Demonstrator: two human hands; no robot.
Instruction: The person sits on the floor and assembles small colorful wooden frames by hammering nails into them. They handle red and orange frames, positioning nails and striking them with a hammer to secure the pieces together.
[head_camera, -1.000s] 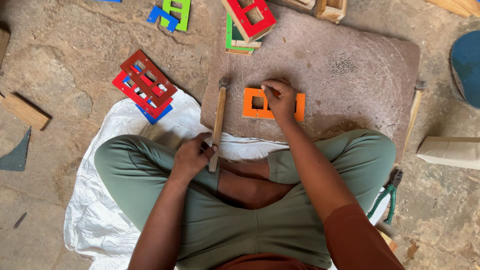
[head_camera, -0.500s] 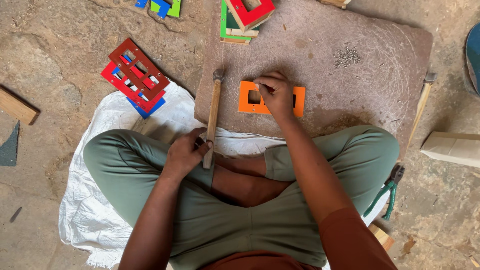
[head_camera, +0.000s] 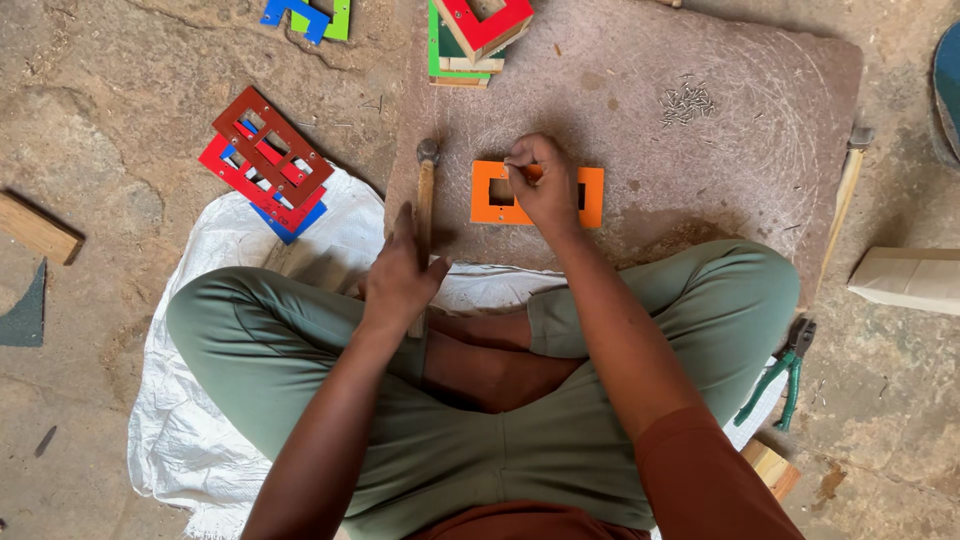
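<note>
I sit cross-legged on a white sack in front of a flat stone slab (head_camera: 700, 170). An orange rectangular frame piece (head_camera: 592, 196) with cut-out windows lies flat on the slab. My right hand (head_camera: 543, 185) rests on it, fingers pinched together at its upper left part. Whether they hold a small nail I cannot tell. My left hand (head_camera: 400, 278) grips the wooden handle of a hammer (head_camera: 426, 195), whose metal head lies on the slab to the left of the orange piece.
A heap of small nails (head_camera: 686, 100) lies on the slab's far right. Red, green and wooden frames (head_camera: 482, 28) are stacked at its far edge. Red and blue frames (head_camera: 262, 160) lie left. A second hammer (head_camera: 846, 185), green-handled pliers (head_camera: 785, 375) and wood blocks (head_camera: 908, 278) lie right.
My left hand has shifted on the hammer handle, fingers now wrapped over it. My right hand stays pinched on the orange piece. The view has tilted nearer to the slab.
</note>
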